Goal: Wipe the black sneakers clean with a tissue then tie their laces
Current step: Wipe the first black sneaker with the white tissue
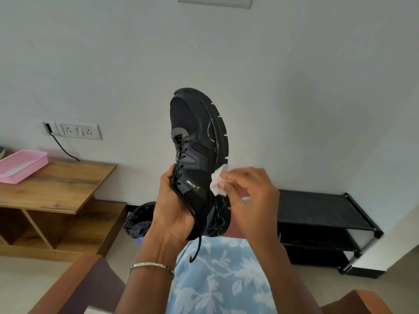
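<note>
The black sneaker is held in the air above the lap, toe up and its long axis almost upright, the left hand gripping its collar, while the right hand, just beside it, pinches the tissue against the sole edge.

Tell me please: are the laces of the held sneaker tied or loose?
Loose. One lace end hangs free below the sneaker, past the left hand, and no bow shows.
</note>
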A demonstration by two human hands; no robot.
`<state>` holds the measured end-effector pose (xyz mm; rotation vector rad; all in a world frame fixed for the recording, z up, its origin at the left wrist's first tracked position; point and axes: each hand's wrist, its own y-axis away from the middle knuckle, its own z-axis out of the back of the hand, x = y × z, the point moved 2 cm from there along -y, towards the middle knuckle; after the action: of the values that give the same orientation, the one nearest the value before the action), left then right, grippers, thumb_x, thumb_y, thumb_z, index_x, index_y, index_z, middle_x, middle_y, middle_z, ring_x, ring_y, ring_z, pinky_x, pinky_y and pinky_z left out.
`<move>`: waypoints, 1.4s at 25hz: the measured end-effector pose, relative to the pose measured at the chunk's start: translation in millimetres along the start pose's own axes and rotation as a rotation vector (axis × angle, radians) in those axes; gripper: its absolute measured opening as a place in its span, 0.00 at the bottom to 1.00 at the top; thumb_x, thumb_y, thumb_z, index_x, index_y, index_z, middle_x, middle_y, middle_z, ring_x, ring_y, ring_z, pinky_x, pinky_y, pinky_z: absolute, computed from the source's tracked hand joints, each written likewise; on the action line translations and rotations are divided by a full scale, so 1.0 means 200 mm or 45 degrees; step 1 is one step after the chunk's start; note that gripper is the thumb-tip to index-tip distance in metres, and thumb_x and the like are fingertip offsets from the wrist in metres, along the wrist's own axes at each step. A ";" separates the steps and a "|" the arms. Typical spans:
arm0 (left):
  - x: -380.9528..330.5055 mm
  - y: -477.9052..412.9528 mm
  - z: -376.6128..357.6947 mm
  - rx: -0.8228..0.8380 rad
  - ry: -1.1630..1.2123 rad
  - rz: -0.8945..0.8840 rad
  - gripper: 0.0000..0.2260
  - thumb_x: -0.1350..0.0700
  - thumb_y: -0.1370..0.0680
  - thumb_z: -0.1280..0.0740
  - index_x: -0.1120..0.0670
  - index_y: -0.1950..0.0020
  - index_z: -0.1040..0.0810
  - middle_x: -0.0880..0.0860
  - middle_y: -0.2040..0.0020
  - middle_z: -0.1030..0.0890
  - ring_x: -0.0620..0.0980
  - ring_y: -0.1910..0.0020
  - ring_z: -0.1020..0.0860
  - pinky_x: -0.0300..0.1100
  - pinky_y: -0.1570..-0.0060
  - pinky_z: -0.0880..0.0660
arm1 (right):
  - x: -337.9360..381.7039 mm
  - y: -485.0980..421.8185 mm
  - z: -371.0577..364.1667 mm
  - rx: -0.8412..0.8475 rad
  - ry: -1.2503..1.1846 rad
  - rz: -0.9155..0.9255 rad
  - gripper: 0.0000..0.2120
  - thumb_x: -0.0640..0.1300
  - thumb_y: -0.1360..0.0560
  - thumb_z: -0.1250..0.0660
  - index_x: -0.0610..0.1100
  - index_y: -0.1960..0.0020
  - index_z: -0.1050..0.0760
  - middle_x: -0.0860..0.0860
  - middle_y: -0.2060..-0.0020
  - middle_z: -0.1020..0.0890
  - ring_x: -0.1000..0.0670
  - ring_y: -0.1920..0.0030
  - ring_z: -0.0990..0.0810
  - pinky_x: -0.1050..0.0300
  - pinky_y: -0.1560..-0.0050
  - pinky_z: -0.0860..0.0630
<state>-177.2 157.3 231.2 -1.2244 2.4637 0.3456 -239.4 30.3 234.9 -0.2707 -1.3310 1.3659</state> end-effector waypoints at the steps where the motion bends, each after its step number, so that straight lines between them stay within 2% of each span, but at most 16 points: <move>1: 0.01 0.00 0.00 -0.020 0.000 -0.018 0.25 0.44 0.18 0.44 0.59 0.32 0.22 0.62 0.34 0.20 0.56 0.37 0.20 0.53 0.34 0.26 | 0.01 -0.06 0.00 -0.039 0.002 -0.011 0.09 0.35 0.30 0.23 0.39 0.49 0.14 0.47 0.54 0.16 0.49 0.53 0.19 0.73 0.52 0.26; 4: 0.01 0.01 0.01 -0.066 -0.025 -0.062 0.23 0.45 0.18 0.43 0.58 0.42 0.15 0.60 0.41 0.17 0.56 0.46 0.17 0.51 0.38 0.24 | 0.04 -0.17 0.00 -0.093 0.029 0.016 0.09 0.35 0.28 0.24 0.38 0.47 0.15 0.46 0.52 0.17 0.54 0.52 0.20 0.78 0.53 0.28; 6: 0.00 0.01 0.02 -0.080 -0.034 -0.057 0.23 0.45 0.19 0.43 0.58 0.47 0.13 0.60 0.44 0.16 0.56 0.50 0.15 0.50 0.40 0.22 | 0.06 -0.10 -0.01 0.005 -0.004 0.041 0.08 0.34 0.27 0.25 0.39 0.48 0.15 0.47 0.53 0.17 0.56 0.54 0.21 0.76 0.54 0.27; 10: -0.02 0.01 0.05 -0.060 -0.006 0.033 0.25 0.44 0.20 0.42 0.60 0.34 0.21 0.64 0.34 0.21 0.60 0.35 0.22 0.55 0.32 0.28 | 0.09 0.11 0.06 0.409 -0.194 -0.056 0.07 0.35 0.28 0.24 0.44 0.51 0.14 0.54 0.57 0.16 0.55 0.57 0.17 0.64 0.58 0.20; 12: -0.01 0.01 0.05 -0.063 -0.019 0.025 0.25 0.44 0.20 0.42 0.60 0.36 0.19 0.64 0.36 0.20 0.60 0.39 0.20 0.55 0.36 0.25 | 0.07 0.07 0.08 0.530 -0.219 -0.099 0.08 0.35 0.29 0.24 0.46 0.53 0.14 0.56 0.59 0.15 0.56 0.58 0.16 0.60 0.58 0.18; 14: 0.01 0.02 0.04 -0.077 -0.033 0.007 0.24 0.45 0.19 0.43 0.61 0.42 0.16 0.63 0.40 0.18 0.59 0.47 0.16 0.53 0.40 0.21 | 0.08 -0.04 0.08 0.456 -0.162 -0.050 0.07 0.37 0.28 0.24 0.47 0.52 0.14 0.56 0.58 0.15 0.56 0.59 0.16 0.58 0.58 0.18; 16: 0.03 0.03 0.02 -0.106 -0.052 -0.007 0.23 0.45 0.20 0.42 0.59 0.49 0.13 0.61 0.45 0.15 0.56 0.53 0.15 0.51 0.43 0.21 | 0.10 -0.15 0.06 0.241 -0.080 0.036 0.07 0.38 0.27 0.24 0.44 0.50 0.15 0.52 0.56 0.14 0.55 0.59 0.16 0.59 0.58 0.18; 19: 0.05 0.03 0.03 -0.138 -0.049 -0.032 0.23 0.45 0.19 0.42 0.58 0.51 0.12 0.60 0.47 0.15 0.56 0.54 0.14 0.51 0.45 0.22 | 0.08 -0.19 0.01 0.069 -0.008 0.103 0.07 0.38 0.26 0.25 0.42 0.48 0.15 0.49 0.54 0.15 0.53 0.57 0.16 0.62 0.57 0.19; 21: 0.04 0.03 0.04 -0.134 -0.046 -0.048 0.24 0.45 0.19 0.43 0.58 0.52 0.12 0.60 0.48 0.15 0.56 0.55 0.14 0.51 0.46 0.21 | 0.05 -0.08 0.00 0.161 -0.092 0.064 0.08 0.37 0.27 0.25 0.42 0.48 0.15 0.49 0.54 0.15 0.53 0.55 0.17 0.59 0.56 0.18; 23: 0.02 0.03 0.05 -0.109 -0.035 -0.030 0.25 0.44 0.19 0.43 0.59 0.53 0.12 0.61 0.49 0.15 0.57 0.55 0.15 0.51 0.46 0.20 | 0.04 0.06 0.03 0.352 -0.223 -0.018 0.08 0.36 0.27 0.25 0.43 0.49 0.15 0.52 0.55 0.16 0.53 0.55 0.16 0.57 0.57 0.18; 26: 0.03 0.02 0.06 -0.114 -0.057 0.001 0.26 0.43 0.20 0.44 0.59 0.54 0.12 0.62 0.50 0.15 0.59 0.56 0.15 0.52 0.48 0.19 | 0.02 0.11 0.07 0.617 -0.294 -0.153 0.08 0.36 0.29 0.24 0.45 0.52 0.13 0.56 0.58 0.15 0.54 0.57 0.16 0.65 0.57 0.20; 28: 0.06 0.01 0.05 -0.123 -0.075 0.014 0.27 0.42 0.19 0.44 0.60 0.50 0.13 0.62 0.47 0.15 0.59 0.54 0.14 0.52 0.46 0.19 | 0.02 0.04 0.08 0.556 -0.249 -0.136 0.08 0.37 0.29 0.23 0.46 0.52 0.13 0.56 0.59 0.15 0.55 0.58 0.16 0.64 0.57 0.20; 30: 0.09 0.01 0.03 -0.140 -0.111 0.018 0.26 0.41 0.18 0.44 0.59 0.42 0.15 0.62 0.42 0.16 0.58 0.49 0.15 0.53 0.41 0.23 | 0.04 -0.06 0.07 0.270 -0.140 -0.093 0.08 0.37 0.28 0.23 0.45 0.50 0.14 0.54 0.57 0.14 0.56 0.58 0.16 0.66 0.57 0.20; 32: 0.11 0.01 0.02 -0.160 -0.121 0.009 0.25 0.42 0.18 0.44 0.59 0.40 0.16 0.61 0.43 0.16 0.56 0.49 0.15 0.52 0.41 0.24 | 0.06 -0.10 0.05 0.096 0.003 -0.031 0.08 0.38 0.27 0.24 0.44 0.48 0.15 0.52 0.54 0.15 0.56 0.56 0.17 0.67 0.55 0.20; 33: 0.11 0.01 0.03 -0.153 -0.118 0.005 0.26 0.41 0.18 0.44 0.59 0.42 0.16 0.60 0.44 0.15 0.56 0.51 0.15 0.50 0.42 0.23 | 0.07 -0.08 0.04 0.123 0.007 -0.004 0.08 0.38 0.27 0.24 0.44 0.48 0.15 0.51 0.54 0.15 0.56 0.56 0.18 0.66 0.55 0.20; 35: 0.08 0.00 0.03 -0.126 -0.111 0.026 0.25 0.40 0.20 0.42 0.59 0.46 0.15 0.58 0.49 0.15 0.53 0.54 0.17 0.43 0.49 0.23 | 0.08 0.00 0.03 0.366 -0.136 -0.038 0.09 0.38 0.28 0.24 0.45 0.48 0.15 0.53 0.54 0.16 0.55 0.56 0.18 0.63 0.57 0.20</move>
<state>-185.7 148.4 218.3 -1.1969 2.4116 0.5212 -249.2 39.2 244.9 0.0167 -1.2010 1.5418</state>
